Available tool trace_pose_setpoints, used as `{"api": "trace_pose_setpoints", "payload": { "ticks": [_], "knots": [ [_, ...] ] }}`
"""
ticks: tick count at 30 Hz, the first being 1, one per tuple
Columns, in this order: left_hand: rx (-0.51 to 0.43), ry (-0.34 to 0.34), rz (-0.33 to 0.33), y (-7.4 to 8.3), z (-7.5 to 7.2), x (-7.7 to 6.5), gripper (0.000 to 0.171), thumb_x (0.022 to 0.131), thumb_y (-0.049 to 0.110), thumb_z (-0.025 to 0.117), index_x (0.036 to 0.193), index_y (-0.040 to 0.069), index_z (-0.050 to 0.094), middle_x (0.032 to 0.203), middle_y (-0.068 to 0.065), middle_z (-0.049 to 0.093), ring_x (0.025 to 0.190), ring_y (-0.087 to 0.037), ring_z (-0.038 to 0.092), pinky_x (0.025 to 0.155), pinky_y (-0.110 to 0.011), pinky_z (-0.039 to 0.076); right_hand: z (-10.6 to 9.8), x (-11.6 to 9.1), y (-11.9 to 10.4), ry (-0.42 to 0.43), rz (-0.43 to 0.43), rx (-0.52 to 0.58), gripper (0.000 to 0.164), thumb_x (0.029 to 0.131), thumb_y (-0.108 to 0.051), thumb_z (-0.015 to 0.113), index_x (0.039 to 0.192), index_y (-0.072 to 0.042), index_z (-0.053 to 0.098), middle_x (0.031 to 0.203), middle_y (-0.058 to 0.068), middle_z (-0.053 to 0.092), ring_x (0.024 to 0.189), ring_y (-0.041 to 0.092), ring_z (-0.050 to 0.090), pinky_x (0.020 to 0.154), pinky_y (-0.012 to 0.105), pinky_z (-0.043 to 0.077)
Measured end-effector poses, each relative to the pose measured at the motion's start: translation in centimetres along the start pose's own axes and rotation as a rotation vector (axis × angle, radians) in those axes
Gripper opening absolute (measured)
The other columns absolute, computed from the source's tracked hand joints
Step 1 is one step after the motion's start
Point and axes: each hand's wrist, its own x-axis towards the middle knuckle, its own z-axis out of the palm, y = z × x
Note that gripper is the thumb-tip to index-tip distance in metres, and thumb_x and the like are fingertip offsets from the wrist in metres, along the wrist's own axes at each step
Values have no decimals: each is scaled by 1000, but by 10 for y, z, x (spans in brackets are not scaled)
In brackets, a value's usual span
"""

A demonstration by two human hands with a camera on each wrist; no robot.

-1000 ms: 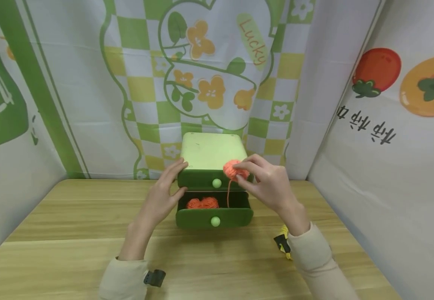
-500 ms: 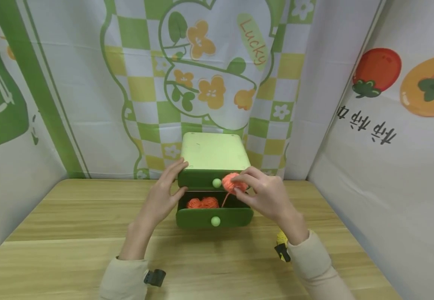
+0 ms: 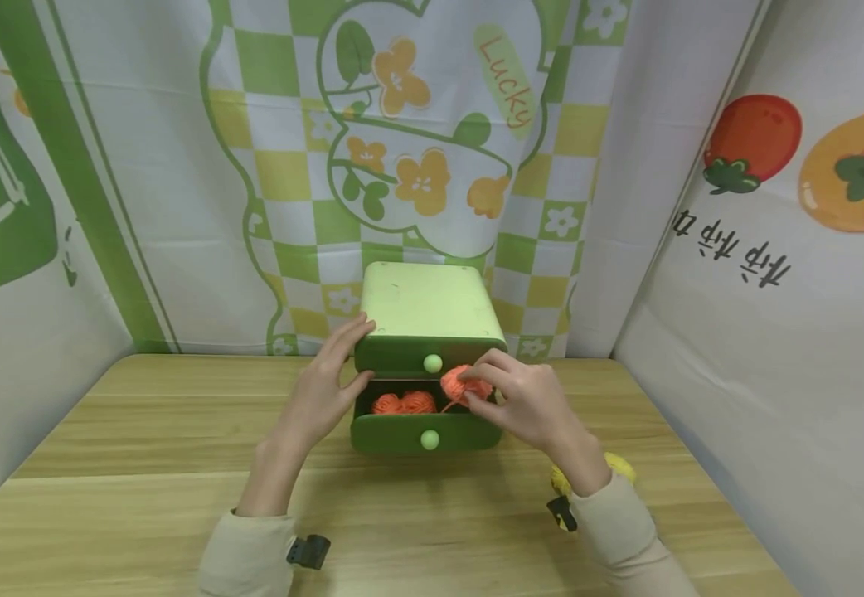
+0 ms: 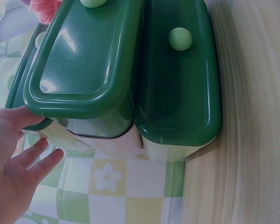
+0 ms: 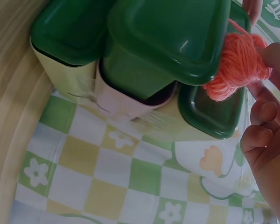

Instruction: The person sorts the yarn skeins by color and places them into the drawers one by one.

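Note:
A small set of green drawers [image 3: 432, 300] stands against the back cloth, with one drawer [image 3: 390, 434] pulled out. Inside that drawer lies an orange bundle of yarn [image 3: 405, 404]. My right hand [image 3: 525, 398] pinches a second orange ball of yarn [image 3: 460, 385] between thumb and fingers, right over the drawer's right part; a loose strand trails from it. In the right wrist view this yarn [image 5: 238, 65] overlaps the drawer front. My left hand [image 3: 322, 383] rests at the cabinet's left side, fingers fairly straight along its edge, as the left hand [image 4: 18, 158] in its wrist view also shows.
A yellow yarn bundle [image 3: 620, 467] lies on the wooden table [image 3: 178, 464], partly behind my right forearm. A black clip-like piece [image 3: 562, 514] is near it, and another black piece [image 3: 308, 551] sits by my left sleeve. Below the open drawer is a shut drawer [image 4: 179, 84].
My right hand has lowered the orange ball of yarn from in front of the upper drawer to the open drawer's opening. The left hand stays in place.

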Motion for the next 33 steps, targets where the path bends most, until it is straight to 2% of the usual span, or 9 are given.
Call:
{"api": "trace_pose_setpoints", "payload": {
  "ticks": [7,17,22,28,33],
  "knots": [
    [-5,-9,-9,1,-1,0,72,88,2,72,151,15,39,160,-7,33,139,-33,44,103,-46,53,6,-4,1,-10,13,11,21,77,-16,83,96,-17,74,90,-7,67,50,-3,41,44,6,18],
    [-11,-12,-15,1,-1,0,72,89,2,72,151,16,39,161,-6,33,141,-33,42,104,-46,52,8,-7,-3,-57,55,26,19,81,-20,82,98,-18,75,93,-8,68,51,-2,43,44,7,20],
    [-13,-17,-15,0,-1,-1,73,89,2,71,152,16,38,161,-5,32,141,-32,42,106,-45,51,11,-10,-4,-71,83,23,17,82,-19,81,97,-18,76,94,-7,69,54,1,50,44,8,23],
    [-15,-17,-18,0,-1,-1,73,89,2,71,152,17,38,161,-5,32,142,-32,41,106,-45,51,13,-13,-3,-63,117,40,10,85,-14,78,94,-18,77,93,-7,70,62,2,61,46,10,35],
    [-12,-14,-15,0,-1,0,73,89,2,72,152,16,38,161,-6,33,142,-32,41,106,-45,51,13,-15,-2,-32,125,48,11,84,-13,78,94,-18,77,92,-6,69,57,3,57,44,10,33]
  ]
}}
